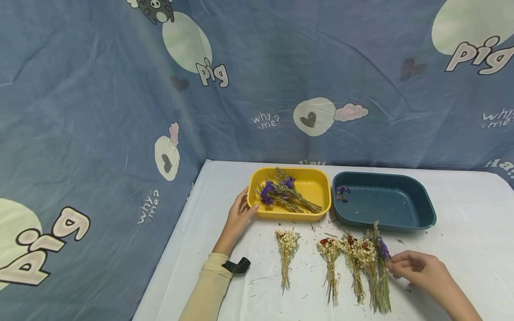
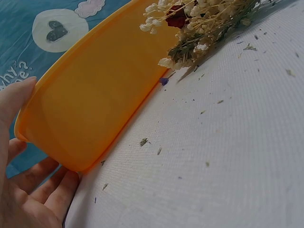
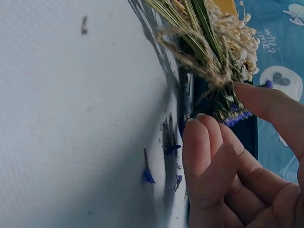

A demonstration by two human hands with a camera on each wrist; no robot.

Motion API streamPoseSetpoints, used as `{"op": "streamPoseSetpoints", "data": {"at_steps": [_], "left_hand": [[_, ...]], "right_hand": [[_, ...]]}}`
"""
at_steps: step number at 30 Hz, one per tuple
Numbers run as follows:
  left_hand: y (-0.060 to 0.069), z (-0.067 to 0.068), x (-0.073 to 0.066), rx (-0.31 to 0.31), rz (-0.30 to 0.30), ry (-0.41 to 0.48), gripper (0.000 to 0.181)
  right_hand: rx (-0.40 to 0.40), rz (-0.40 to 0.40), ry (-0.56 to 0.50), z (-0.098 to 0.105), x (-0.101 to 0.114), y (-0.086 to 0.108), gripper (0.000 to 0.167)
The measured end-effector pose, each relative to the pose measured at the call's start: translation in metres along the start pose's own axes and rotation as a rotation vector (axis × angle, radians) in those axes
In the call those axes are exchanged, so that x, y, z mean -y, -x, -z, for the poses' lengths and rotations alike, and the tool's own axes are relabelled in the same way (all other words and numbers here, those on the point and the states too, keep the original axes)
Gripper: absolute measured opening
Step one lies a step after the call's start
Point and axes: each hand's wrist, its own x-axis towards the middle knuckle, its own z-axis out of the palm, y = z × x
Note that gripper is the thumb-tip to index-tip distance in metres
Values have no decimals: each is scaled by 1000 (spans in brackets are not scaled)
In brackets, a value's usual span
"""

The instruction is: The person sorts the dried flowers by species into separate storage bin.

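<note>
My left hand [image 1: 241,211] grips the left end of the yellow tray [image 1: 291,216], thumb at the rim and fingers against the outer end wall in the left wrist view. Bunches of dried purple flowers [image 1: 268,192] lie in that tray. My right hand [image 1: 419,269] is at the flower end of a dried bunch with purple blossoms [image 1: 383,272], tied with twine [image 3: 209,71] in the right wrist view. One fingertip touches this bunch near the twine, while the other fingers stay apart from it.
Several dried bunches of cream and red flowers [image 1: 330,256] lie on the white table, one [image 1: 287,249] apart on the left. The dark blue tray [image 1: 385,226] holds a few purple bits [image 1: 342,192]. Plant crumbs are scattered about. A patterned blue curtain [image 1: 249,89] hangs behind.
</note>
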Motion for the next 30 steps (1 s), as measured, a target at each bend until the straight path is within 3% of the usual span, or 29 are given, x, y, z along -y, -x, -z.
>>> {"op": "streamPoseSetpoints", "data": {"at_steps": [10,14,18,19,22,30], "left_hand": [[2,0,-1,-12,-17,-14,70],[5,0,-14,0,15,-1,71],[4,-1,-17,12,34,16,73],[2,0,-12,10,33,16,73],[-1,-1,-2,0,20,15,73],[0,0,-1,-4,-18,2,70]], "right_hand": [[143,136,22,-4,-4,0,33],[159,139,20,-5,-3,-2,34],[163,144,8,-4,-4,-3,31],[166,149,2,-3,-5,-3,29],[172,137,-35,-2,-6,-3,28],[119,15,-86,-2,2,0,33]]}}
